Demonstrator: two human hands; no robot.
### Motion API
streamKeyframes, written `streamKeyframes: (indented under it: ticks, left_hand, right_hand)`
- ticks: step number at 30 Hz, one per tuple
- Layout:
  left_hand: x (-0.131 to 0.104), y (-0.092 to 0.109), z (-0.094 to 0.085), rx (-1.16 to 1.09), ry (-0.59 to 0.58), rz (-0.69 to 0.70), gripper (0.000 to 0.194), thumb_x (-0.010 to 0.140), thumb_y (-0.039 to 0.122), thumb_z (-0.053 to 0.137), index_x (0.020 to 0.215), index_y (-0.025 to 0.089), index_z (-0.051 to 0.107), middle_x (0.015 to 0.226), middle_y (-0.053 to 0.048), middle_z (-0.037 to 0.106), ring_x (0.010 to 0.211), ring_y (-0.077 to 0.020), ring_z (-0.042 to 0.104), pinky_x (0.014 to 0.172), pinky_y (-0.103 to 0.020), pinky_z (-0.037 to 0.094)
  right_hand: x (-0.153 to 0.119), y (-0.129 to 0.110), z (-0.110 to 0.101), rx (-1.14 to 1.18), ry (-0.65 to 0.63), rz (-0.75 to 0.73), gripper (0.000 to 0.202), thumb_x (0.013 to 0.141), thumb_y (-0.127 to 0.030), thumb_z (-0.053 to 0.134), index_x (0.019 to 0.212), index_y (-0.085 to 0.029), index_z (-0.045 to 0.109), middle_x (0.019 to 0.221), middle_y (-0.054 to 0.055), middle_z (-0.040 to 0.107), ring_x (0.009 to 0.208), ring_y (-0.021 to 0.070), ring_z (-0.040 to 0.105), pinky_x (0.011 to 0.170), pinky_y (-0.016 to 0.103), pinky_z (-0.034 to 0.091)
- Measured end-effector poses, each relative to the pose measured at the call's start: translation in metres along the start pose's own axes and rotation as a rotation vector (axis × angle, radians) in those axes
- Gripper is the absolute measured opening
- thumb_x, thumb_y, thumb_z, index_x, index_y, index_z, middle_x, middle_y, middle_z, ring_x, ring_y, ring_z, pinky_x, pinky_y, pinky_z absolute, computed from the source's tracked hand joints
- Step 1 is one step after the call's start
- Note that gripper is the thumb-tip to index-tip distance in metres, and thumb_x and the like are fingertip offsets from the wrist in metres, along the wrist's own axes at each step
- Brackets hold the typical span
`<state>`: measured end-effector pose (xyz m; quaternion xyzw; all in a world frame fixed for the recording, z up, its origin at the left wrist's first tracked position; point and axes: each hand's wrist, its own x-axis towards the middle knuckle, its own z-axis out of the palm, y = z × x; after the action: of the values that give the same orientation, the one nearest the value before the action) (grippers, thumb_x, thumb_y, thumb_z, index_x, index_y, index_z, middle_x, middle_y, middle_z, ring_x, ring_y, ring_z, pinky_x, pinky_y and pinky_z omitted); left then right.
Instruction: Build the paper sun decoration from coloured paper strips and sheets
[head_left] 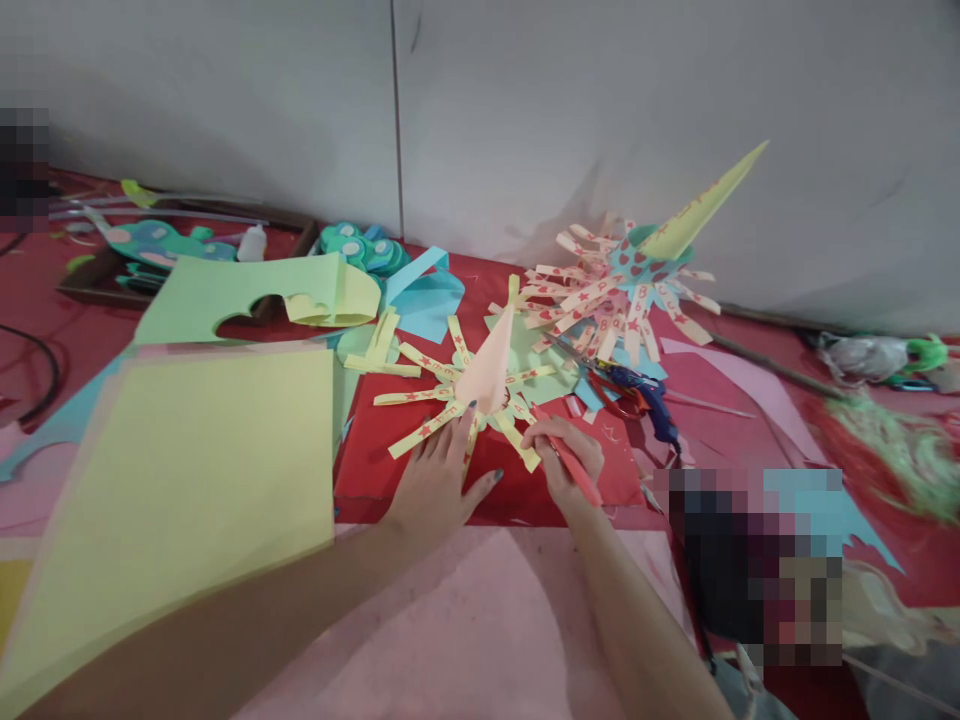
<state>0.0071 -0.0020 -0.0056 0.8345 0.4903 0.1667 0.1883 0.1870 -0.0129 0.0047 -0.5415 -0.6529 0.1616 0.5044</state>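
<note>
Fingers, right hand [553, 462]: closed round a red marker [576, 469], long axis slanting forward and leftward. Yellow paper strip [517, 441]: just left of those fingers, right hand nearer. Left hand [429, 488]: fingers spread, one at the pink cone's [486, 372] base, partly covering my view beneath. Marker-tip contact: cannot tell. Nearby lettering: partly hidden.

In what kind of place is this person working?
It looks like a craft corner, perhaps in a classroom or workshop: there are stacked sheets of coloured paper, a blue glue gun, and finished-looking paper decorations with strips and a cone near the wall.
</note>
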Motion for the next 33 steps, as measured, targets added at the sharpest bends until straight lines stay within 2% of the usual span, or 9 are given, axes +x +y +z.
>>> streamKeyframes:
  ticks: [3, 9, 15, 19, 22, 24, 27, 30, 33]
  left_hand:
    - [0.001, 0.001, -0.001, -0.004, -0.029, -0.019, 0.061, 0.088, 0.047, 0.036, 0.138, 0.016, 0.02, 0.132, -0.013, 0.048, 0.119, -0.0245, 0.047, 0.092, -0.039, 0.042]
    - [0.001, -0.004, 0.001, 0.022, -0.032, 0.015, 0.054, 0.09, 0.044, 0.03, 0.136, 0.015, 0.026, 0.133, -0.013, 0.047, 0.119, -0.0231, 0.048, 0.09, -0.037, 0.044]
    - [0.011, -0.014, 0.003, 0.012, 0.049, -0.018, 0.055, 0.091, 0.043, 0.029, 0.136, 0.01, 0.028, 0.138, -0.014, 0.042, 0.129, -0.0231, 0.035, 0.106, -0.042, 0.03]
    - [0.014, -0.016, 0.001, -0.017, 0.022, -0.032, 0.053, 0.092, 0.04, 0.026, 0.136, 0.01, 0.029, 0.139, -0.013, 0.041, 0.13, -0.0224, 0.034, 0.107, -0.043, 0.028]
    - [0.015, -0.016, -0.002, -0.063, 0.01, -0.023, 0.05, 0.092, 0.037, 0.026, 0.135, 0.012, 0.03, 0.138, -0.012, 0.042, 0.129, -0.0216, 0.035, 0.107, -0.043, 0.028]
    - [0.016, -0.015, -0.004, -0.117, 0.016, -0.035, 0.049, 0.092, 0.036, 0.028, 0.135, 0.014, 0.03, 0.138, -0.011, 0.042, 0.129, -0.0216, 0.036, 0.107, -0.044, 0.028]
    - [0.018, -0.015, -0.007, -0.253, 0.047, -0.119, 0.048, 0.091, 0.037, 0.03, 0.134, 0.016, 0.031, 0.136, -0.01, 0.044, 0.127, -0.0218, 0.038, 0.104, -0.043, 0.034]
    - [0.019, -0.015, -0.009, -0.404, 0.131, -0.23, 0.046, 0.091, 0.037, 0.03, 0.134, 0.02, 0.031, 0.134, -0.009, 0.045, 0.125, -0.0206, 0.04, 0.1, -0.039, 0.039]
    - [0.019, -0.015, -0.012, -0.469, 0.187, -0.253, 0.043, 0.091, 0.032, 0.031, 0.134, 0.025, 0.032, 0.129, -0.007, 0.049, 0.12, -0.0191, 0.046, 0.097, -0.037, 0.042]
  right_hand:
    - [0.001, -0.001, 0.001, 0.067, -0.018, -0.002, 0.013, 0.08, -0.018, 0.046, 0.078, -0.022, 0.058, 0.061, -0.001, 0.058, 0.052, 0.011, 0.053, 0.051, 0.024, 0.045]
    - [0.003, 0.001, 0.004, -0.027, 0.086, 0.025, 0.013, 0.081, -0.016, 0.046, 0.079, -0.021, 0.058, 0.068, 0.0, 0.06, 0.054, 0.0106, 0.055, 0.053, 0.025, 0.046]
    - [0.001, 0.007, 0.005, -0.037, 0.099, 0.098, 0.014, 0.084, -0.022, 0.045, 0.082, -0.021, 0.058, 0.072, 0.0, 0.061, 0.051, 0.0094, 0.053, 0.053, 0.025, 0.047]
    - [0.004, 0.006, 0.008, -0.056, 0.029, 0.178, 0.02, 0.087, -0.027, 0.042, 0.1, -0.022, 0.056, 0.083, 0.004, 0.066, 0.061, 0.0123, 0.06, 0.062, 0.026, 0.051]
    - [0.006, 0.006, 0.012, -0.107, -0.094, 0.173, 0.027, 0.09, -0.027, 0.038, 0.114, -0.023, 0.05, 0.097, 0.007, 0.067, 0.087, 0.0168, 0.064, 0.077, 0.031, 0.051]
    - [0.008, 0.006, 0.013, -0.125, -0.189, 0.119, 0.026, 0.09, -0.025, 0.036, 0.112, -0.024, 0.051, 0.105, 0.007, 0.065, 0.098, 0.0176, 0.061, 0.085, 0.033, 0.048]
    - [0.009, 0.008, 0.015, -0.166, -0.28, 0.053, 0.022, 0.089, -0.025, 0.041, 0.107, -0.024, 0.053, 0.107, 0.007, 0.064, 0.101, 0.018, 0.059, 0.086, 0.033, 0.048]
    - [0.008, 0.01, 0.016, -0.212, -0.308, 0.02, 0.021, 0.086, -0.026, 0.047, 0.106, -0.023, 0.052, 0.109, 0.008, 0.063, 0.104, 0.0197, 0.057, 0.086, 0.035, 0.047]
    - [0.008, 0.01, 0.017, -0.223, -0.312, 0.0, 0.021, 0.085, -0.025, 0.048, 0.106, -0.023, 0.052, 0.111, 0.008, 0.063, 0.107, 0.0209, 0.056, 0.088, 0.037, 0.047]
